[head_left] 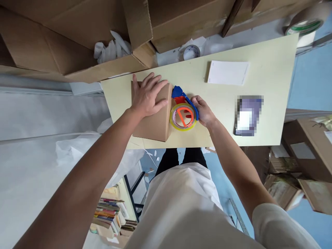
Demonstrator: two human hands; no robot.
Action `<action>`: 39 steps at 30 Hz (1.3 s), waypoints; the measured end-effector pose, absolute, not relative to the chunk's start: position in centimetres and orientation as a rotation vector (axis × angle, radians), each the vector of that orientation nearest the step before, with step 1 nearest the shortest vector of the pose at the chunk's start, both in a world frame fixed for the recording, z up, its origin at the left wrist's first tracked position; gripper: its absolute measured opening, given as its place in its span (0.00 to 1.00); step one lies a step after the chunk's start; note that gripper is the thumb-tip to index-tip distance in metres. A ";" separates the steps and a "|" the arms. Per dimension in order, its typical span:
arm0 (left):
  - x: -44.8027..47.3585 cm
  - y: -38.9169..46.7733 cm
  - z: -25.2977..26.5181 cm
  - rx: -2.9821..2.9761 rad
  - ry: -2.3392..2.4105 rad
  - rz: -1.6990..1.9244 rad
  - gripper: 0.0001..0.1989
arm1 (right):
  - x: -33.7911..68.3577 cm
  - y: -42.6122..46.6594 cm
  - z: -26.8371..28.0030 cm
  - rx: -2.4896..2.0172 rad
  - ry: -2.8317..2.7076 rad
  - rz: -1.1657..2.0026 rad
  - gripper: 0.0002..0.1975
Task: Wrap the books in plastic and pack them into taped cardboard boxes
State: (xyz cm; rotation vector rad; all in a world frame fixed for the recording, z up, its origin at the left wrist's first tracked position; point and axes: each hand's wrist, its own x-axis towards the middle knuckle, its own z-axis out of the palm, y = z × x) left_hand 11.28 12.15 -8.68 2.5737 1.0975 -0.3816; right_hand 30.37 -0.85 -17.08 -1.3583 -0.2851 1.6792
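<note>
White shirt [181, 204], left hand [147, 95] splayed on plain brown box [151, 126], right hand [203, 111] gripping tape dispenser [180, 100] — blue, red

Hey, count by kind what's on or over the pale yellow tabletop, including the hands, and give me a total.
Hands: 2, left hand and right hand
Cardboard box: 1
Tape dispenser, roll included: 1
White paper stack: 1
Pixelated dark item, unidentifiable: 1
Total: 6

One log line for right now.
left hand: spread on cardboard box | right hand: gripping tape dispenser | dispenser-box contact: unclear
</note>
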 end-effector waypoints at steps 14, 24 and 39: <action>11.1 12.0 -9.0 2.603 1.136 -0.366 0.38 | 30.1 -4.4 -15.7 -1.321 -0.614 1.616 0.40; 10.7 11.8 -9.8 2.570 1.197 -0.334 0.43 | 22.0 -20.1 -15.7 -1.445 -0.595 1.584 0.43; 5.7 9.0 -8.6 2.606 1.075 -0.263 0.49 | 32.2 -2.7 -15.1 -1.475 -0.683 1.458 0.31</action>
